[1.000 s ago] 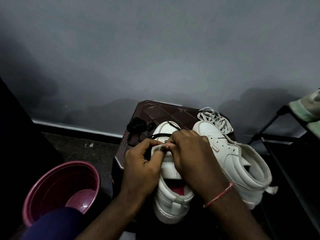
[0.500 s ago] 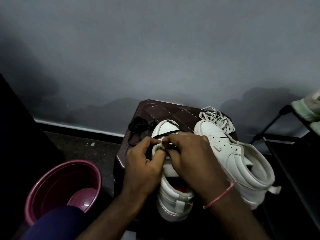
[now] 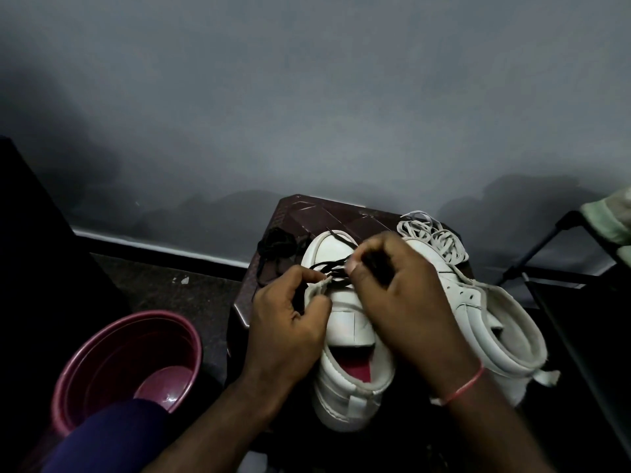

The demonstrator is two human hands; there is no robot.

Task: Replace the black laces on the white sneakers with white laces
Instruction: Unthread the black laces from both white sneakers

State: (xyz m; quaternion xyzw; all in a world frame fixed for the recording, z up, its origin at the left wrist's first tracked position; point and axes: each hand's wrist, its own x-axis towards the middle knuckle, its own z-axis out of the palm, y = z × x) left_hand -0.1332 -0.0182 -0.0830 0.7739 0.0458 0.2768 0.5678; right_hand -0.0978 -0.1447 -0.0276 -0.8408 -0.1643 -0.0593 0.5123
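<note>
stool (image 3: 341, 216) bare behind sneakers (image 3: 495, 322), bucket (image 3: 102, 332) left, rack (image 3: 537, 245) right

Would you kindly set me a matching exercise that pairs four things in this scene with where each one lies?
1. loose black lace
2. white laces
3. maroon basin
4. pink thread

A. on the floor, left of the stool
B. round the right wrist
C. on the stool, beyond the laceless sneaker
D. on the stool, left of the held sneaker's toe

Pairs: 1-D, 2-C, 3-A, 4-B.
</note>
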